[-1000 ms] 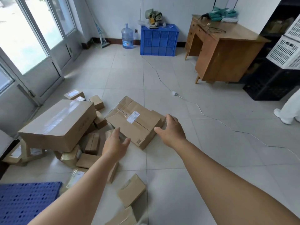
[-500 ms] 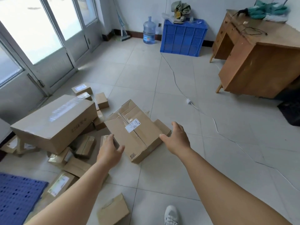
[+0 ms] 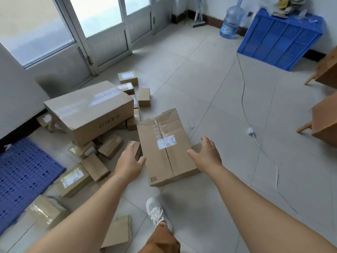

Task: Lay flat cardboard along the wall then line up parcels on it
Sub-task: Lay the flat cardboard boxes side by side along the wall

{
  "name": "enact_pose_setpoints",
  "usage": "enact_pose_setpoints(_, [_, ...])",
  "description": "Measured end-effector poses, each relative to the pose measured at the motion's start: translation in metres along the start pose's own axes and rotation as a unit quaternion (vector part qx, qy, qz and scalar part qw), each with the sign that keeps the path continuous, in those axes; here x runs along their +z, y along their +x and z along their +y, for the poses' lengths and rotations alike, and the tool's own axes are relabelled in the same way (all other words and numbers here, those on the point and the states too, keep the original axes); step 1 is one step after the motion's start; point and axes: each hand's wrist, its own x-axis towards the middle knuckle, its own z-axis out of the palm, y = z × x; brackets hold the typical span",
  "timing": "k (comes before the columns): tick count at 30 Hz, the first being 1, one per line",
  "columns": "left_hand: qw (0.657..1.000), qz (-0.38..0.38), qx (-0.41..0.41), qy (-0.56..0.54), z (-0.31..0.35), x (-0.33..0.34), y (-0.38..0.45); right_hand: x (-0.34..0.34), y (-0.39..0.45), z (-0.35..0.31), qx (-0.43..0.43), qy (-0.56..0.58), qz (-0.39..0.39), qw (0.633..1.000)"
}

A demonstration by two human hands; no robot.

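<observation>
The step in hand looks like picking up the taped box (image 3: pixel 165 147), which lies flat on the floor tiles at the centre of the frame, with a white label on its top. Both hands reach toward it with fingers spread and holding nothing: the left hand (image 3: pixel 129 162) hovers at the box's left edge, the right hand (image 3: pixel 207 155) at its right edge, and whether either touches the cardboard cannot be told. To do this well, the palms should press in on the two long sides near the middle, so the load stays level when it lifts. A small parcel (image 3: pixel 135 147) sits just beside the left edge under the left fingers, so that hand should slide in between without catching it. The big box (image 3: pixel 89 110) and the scattered parcels at left centre crowd that side; lifting straight up before turning seems safest. The shoe (image 3: pixel 156 210) at lower centre stands near a cable (image 3: pixel 242 84) running down the right, a likely trip risk when carrying.
</observation>
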Motion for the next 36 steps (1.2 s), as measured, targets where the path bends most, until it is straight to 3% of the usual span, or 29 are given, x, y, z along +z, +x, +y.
enact_pose_setpoints(14, [0.989, 0.010, -0.135, -0.052, -0.010, 0.046, 0.200, 0.062, 0.225, -0.031, 0.040, -0.045, -0.070, 0.996])
enact_pose_setpoints(28, [0.968, -0.023, -0.247, -0.036, -0.110, 0.202, 0.346, 0.206, 0.415, 0.064, 0.053, -0.116, -0.124, 0.984])
enact_pose_setpoints(33, [0.959, -0.037, -0.272, -0.070, -0.150, 0.260, 0.389, 0.254, 0.459, 0.105, 0.056, -0.174, -0.103, 0.978])
enact_pose_setpoints(36, [0.950, -0.048, -0.296, -0.090, -0.167, 0.287, 0.408, 0.276, 0.477, 0.123, 0.080, -0.136, -0.086, 0.984])
